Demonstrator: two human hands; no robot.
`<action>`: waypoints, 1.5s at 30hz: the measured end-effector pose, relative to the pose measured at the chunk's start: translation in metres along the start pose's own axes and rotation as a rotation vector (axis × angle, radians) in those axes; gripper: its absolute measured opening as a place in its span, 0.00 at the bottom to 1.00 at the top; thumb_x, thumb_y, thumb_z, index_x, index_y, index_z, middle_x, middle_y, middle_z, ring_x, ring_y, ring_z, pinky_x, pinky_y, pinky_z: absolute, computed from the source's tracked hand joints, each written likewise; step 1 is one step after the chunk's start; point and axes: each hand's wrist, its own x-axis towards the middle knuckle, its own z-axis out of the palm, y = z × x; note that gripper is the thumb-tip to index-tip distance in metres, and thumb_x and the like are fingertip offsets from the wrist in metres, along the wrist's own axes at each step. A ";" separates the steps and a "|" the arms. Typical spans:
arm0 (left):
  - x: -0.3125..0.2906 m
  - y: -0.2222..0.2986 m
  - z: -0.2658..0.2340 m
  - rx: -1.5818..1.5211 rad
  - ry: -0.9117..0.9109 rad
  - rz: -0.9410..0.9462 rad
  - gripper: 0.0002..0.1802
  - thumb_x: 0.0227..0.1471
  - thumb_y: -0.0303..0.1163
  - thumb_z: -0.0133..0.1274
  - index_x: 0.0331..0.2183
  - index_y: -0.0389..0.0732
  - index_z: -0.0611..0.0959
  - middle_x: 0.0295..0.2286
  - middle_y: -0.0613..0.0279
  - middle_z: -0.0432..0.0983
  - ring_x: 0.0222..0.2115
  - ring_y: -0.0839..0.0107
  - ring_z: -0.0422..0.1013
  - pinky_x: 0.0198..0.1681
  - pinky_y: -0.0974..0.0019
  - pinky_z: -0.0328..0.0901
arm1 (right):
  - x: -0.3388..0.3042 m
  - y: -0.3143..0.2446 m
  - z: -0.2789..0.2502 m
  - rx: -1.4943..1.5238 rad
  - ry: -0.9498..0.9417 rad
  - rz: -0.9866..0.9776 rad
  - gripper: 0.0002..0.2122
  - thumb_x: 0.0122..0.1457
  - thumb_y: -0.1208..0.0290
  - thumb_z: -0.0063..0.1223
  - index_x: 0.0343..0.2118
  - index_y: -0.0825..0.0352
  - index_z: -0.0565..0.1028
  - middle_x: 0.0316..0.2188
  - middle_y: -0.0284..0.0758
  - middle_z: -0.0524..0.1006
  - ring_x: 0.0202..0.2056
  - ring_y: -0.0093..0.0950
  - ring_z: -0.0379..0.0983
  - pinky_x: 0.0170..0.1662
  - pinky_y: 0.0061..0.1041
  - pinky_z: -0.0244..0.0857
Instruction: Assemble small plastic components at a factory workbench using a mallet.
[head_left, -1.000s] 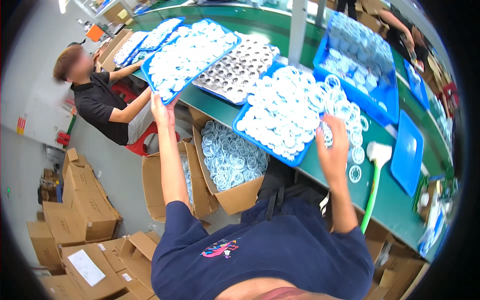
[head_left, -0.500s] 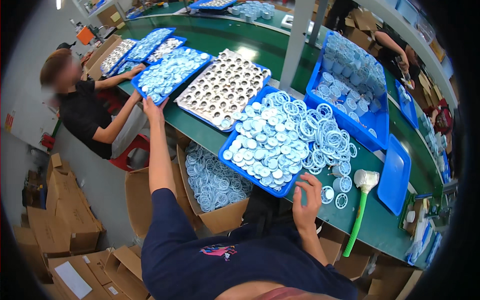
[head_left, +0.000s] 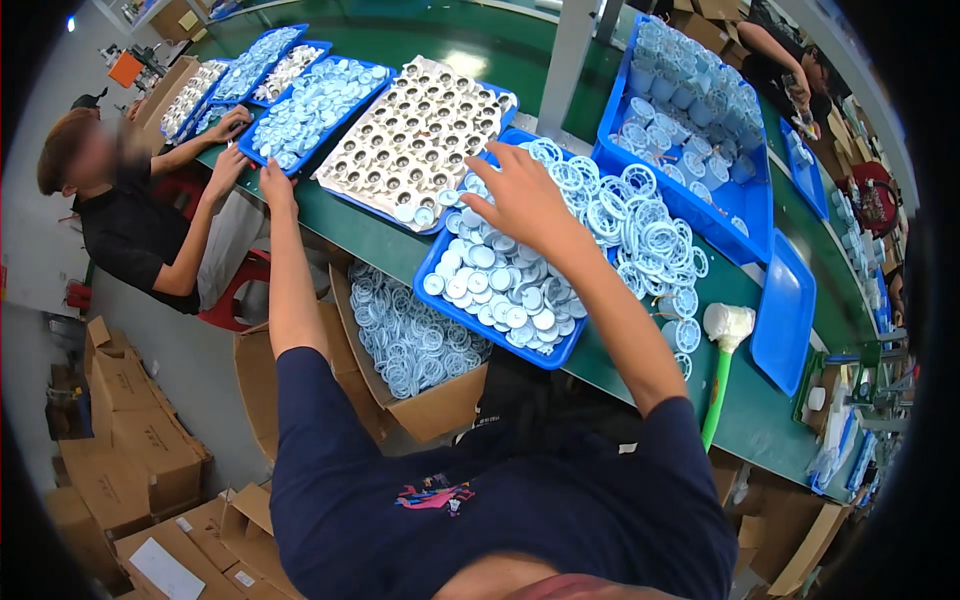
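Note:
My left hand [head_left: 277,186] grips the near corner of a blue tray [head_left: 283,170] heaped with light-blue plastic discs [head_left: 315,105]. My right hand [head_left: 527,200] hovers, fingers spread and holding nothing, over a second blue tray [head_left: 432,300]. Light-blue round caps [head_left: 500,295] fill that tray, with spoked plastic rings [head_left: 640,230] piled at its right; the hand hides part of the heap. Between the two trays lies a white moulded pulp tray [head_left: 400,150] with metal-centred round parts, on a blue tray. A few caps sit at its near corner.
A seated co-worker [head_left: 135,215] works at the left. A blue bin [head_left: 690,195] of cup-shaped parts stands far right, near a green-handled mallet [head_left: 722,360] and a flat blue tray [head_left: 783,315]. A carton [head_left: 440,410] of rings stands below the table edge [head_left: 605,385].
My right hand has moved from the table's front edge up and left over the cap tray. My left hand stays at its tray's corner. The view has shifted slightly.

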 end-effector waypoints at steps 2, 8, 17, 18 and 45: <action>-0.002 0.003 -0.014 0.249 -0.026 -0.032 0.27 0.68 0.50 0.47 0.44 0.32 0.83 0.33 0.56 0.79 0.33 0.68 0.76 0.29 0.65 0.71 | 0.013 0.024 0.033 -0.040 -0.184 0.025 0.22 0.62 0.52 0.58 0.53 0.61 0.79 0.55 0.45 0.74 0.58 0.47 0.69 0.58 0.49 0.64; -0.169 0.067 0.006 0.471 -0.140 0.566 0.19 0.63 0.32 0.54 0.51 0.30 0.81 0.42 0.43 0.78 0.43 0.49 0.75 0.50 0.54 0.69 | -0.003 0.045 0.018 -0.004 -0.510 0.026 0.17 0.63 0.54 0.56 0.45 0.62 0.82 0.47 0.46 0.77 0.54 0.47 0.72 0.63 0.53 0.58; -0.269 0.088 0.016 0.494 -0.596 0.902 0.19 0.51 0.31 0.67 0.47 0.44 0.87 0.44 0.59 0.80 0.48 0.55 0.71 0.53 0.56 0.66 | 0.030 0.007 0.040 -0.002 -0.287 -0.122 0.11 0.55 0.64 0.64 0.40 0.60 0.81 0.39 0.38 0.80 0.43 0.42 0.76 0.45 0.42 0.71; -0.271 0.084 0.018 0.497 -0.597 0.916 0.19 0.50 0.29 0.66 0.46 0.44 0.87 0.43 0.59 0.80 0.47 0.56 0.71 0.53 0.56 0.66 | 0.030 0.006 0.043 0.005 -0.322 -0.137 0.12 0.55 0.64 0.64 0.40 0.62 0.80 0.38 0.37 0.79 0.43 0.41 0.75 0.45 0.42 0.71; -0.403 0.053 0.000 0.334 -0.398 0.646 0.32 0.57 0.35 0.63 0.60 0.36 0.73 0.58 0.44 0.65 0.56 0.45 0.64 0.62 0.47 0.58 | 0.029 -0.029 0.047 0.265 -0.084 -0.033 0.07 0.55 0.79 0.54 0.37 0.69 0.76 0.33 0.46 0.79 0.41 0.48 0.76 0.44 0.45 0.71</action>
